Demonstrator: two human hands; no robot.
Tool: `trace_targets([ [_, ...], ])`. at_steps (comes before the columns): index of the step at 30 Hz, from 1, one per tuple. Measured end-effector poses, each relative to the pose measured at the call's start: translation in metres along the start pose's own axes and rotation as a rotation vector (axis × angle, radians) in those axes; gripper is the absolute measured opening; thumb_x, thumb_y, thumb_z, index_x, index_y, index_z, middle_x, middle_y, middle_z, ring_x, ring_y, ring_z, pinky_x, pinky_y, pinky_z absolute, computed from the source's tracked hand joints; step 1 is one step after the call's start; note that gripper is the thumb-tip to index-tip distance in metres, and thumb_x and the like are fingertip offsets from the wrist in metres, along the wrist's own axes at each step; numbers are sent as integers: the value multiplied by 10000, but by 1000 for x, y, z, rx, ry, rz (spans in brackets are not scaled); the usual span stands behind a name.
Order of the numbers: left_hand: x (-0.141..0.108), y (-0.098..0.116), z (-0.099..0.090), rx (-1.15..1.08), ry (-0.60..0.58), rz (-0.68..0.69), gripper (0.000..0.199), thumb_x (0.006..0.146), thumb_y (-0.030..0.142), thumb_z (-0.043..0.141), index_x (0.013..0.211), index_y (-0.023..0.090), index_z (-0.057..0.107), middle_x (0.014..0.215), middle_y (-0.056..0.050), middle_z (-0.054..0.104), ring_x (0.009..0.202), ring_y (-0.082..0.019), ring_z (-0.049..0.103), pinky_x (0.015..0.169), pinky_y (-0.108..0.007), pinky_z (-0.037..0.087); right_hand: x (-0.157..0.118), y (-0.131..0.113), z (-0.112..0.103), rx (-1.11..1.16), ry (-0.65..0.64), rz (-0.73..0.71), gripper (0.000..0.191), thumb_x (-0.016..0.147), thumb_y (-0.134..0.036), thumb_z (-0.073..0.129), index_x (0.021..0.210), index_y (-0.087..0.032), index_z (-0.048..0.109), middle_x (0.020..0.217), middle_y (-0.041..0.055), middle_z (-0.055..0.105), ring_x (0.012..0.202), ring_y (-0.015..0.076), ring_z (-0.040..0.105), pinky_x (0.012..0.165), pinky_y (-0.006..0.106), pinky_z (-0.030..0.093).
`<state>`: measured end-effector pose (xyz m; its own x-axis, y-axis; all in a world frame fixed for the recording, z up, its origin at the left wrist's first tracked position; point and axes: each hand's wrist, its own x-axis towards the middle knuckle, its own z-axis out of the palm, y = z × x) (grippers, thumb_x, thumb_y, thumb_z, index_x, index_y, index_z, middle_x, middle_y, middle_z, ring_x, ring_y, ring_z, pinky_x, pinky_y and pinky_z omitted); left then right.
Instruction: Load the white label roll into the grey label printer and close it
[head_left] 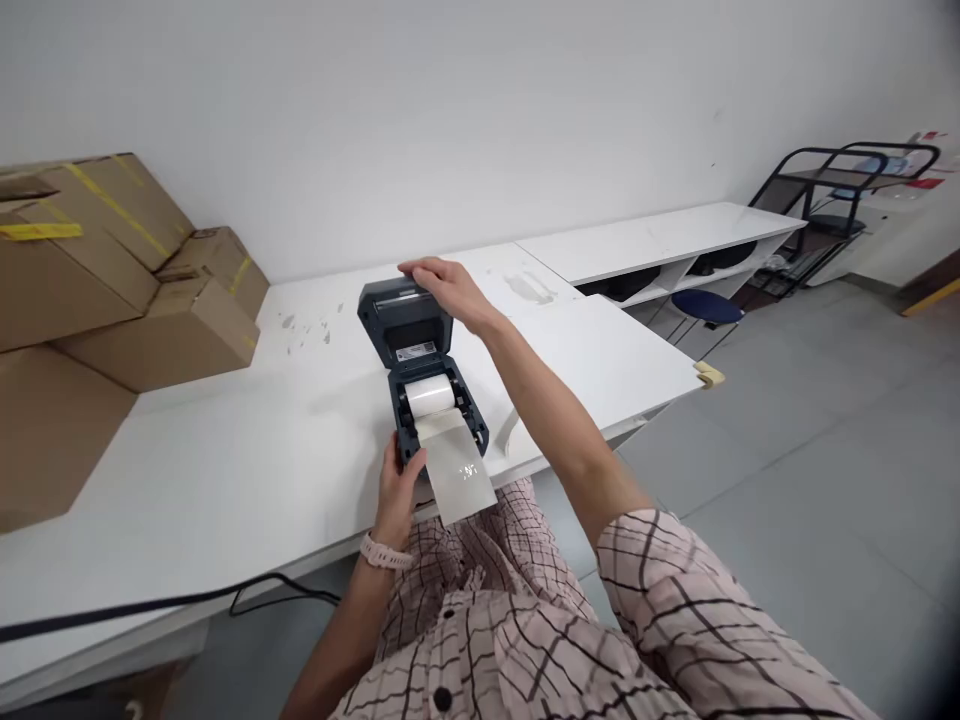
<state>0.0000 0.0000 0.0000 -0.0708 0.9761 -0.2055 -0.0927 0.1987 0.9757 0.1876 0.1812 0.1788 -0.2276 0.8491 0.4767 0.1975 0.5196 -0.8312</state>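
A dark label printer (397,395) stands on the white table near its front edge, its lid (409,318) raised. Inside lies a white label roll (430,396), and a strip of label paper (459,475) runs from it over the printer's front, hanging past the table edge. My right hand (450,288) rests on the top edge of the raised lid. At the printer's front left corner, my left hand (399,485) grips the body, thumb beside the label strip.
Cardboard boxes (187,325) are stacked at the table's left. A black cable (187,598) crosses the front left edge. The white table (300,440) continues right, with a blue stool (706,307) and a black metal frame (847,178) beyond.
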Motion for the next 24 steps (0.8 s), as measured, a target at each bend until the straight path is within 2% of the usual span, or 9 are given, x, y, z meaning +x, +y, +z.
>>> trace_targets([
  [4, -7, 11, -12, -54, 111, 19, 807, 915, 610, 553, 1603, 289, 277, 1684, -94, 287, 1533, -281, 328, 1172, -410, 423, -99, -12, 13, 54, 82, 15, 321, 949, -415, 559, 1207, -279, 695, 1333, 25, 677, 1279, 226, 579, 1141, 436, 423],
  [7, -9, 25, -10, -41, 126, 85, 781, 938, 618, 505, 1610, 307, 257, 1704, -73, 238, 1563, -265, 253, 1224, -425, 342, -160, 0, 29, 48, 158, 84, 307, 978, -464, 521, 1174, -313, 704, 1353, 26, 672, 1372, 215, 519, 1199, 430, 366],
  [9, -8, 32, -2, -12, 121, 99, 815, 925, 600, 549, 1615, 297, 239, 1719, -69, 189, 1576, -267, 211, 1239, -417, 315, -186, 16, 38, 60, 210, 209, 406, 944, -511, 562, 1291, -316, 639, 1467, 34, 593, 1443, 222, 453, 1237, 443, 313],
  [12, -4, 36, 13, 1, 46, 53, 866, 896, 559, 623, 1612, 264, 235, 1699, -99, 247, 1539, -291, 308, 1201, -405, 385, -203, 39, 46, 152, 267, 498, 823, 844, -573, 668, 1551, -288, 357, 1664, 73, 335, 1545, 261, 301, 1252, 477, 291],
  [14, -1, 35, 17, -4, -30, 31, 825, 894, 542, 631, 1584, 242, 292, 1633, -126, 386, 1465, -305, 433, 1148, -411, 448, -208, 48, 48, 267, 247, 662, 991, 807, -596, 698, 1609, -257, 224, 1685, 101, 283, 1561, 285, 266, 1237, 484, 326],
  [16, 0, 31, 17, -3, -69, 21, 782, 884, 527, 652, 1543, 228, 359, 1570, -138, 476, 1410, -308, 498, 1115, -414, 476, -212, 52, 49, 423, 181, 746, 1019, 802, -599, 700, 1617, -228, 213, 1642, 114, 377, 1522, 296, 356, 1222, 472, 363],
  [18, -1, 27, 15, -8, -66, 12, 771, 856, 520, 694, 1508, 225, 405, 1549, -142, 500, 1392, -310, 513, 1101, -414, 484, -215, 51, 48, 552, 145, 766, 1003, 795, -583, 714, 1606, -209, 257, 1576, 105, 484, 1454, 291, 464, 1219, 453, 380],
  [24, -3, 15, 11, -11, -7, 86, 732, 812, 537, 739, 1431, 220, 511, 1478, -148, 565, 1315, -326, 572, 1036, -432, 521, -220, 50, 53, 602, 231, 739, 968, 759, -557, 778, 1570, -237, 358, 1520, 86, 547, 1394, 303, 521, 1192, 455, 414],
])
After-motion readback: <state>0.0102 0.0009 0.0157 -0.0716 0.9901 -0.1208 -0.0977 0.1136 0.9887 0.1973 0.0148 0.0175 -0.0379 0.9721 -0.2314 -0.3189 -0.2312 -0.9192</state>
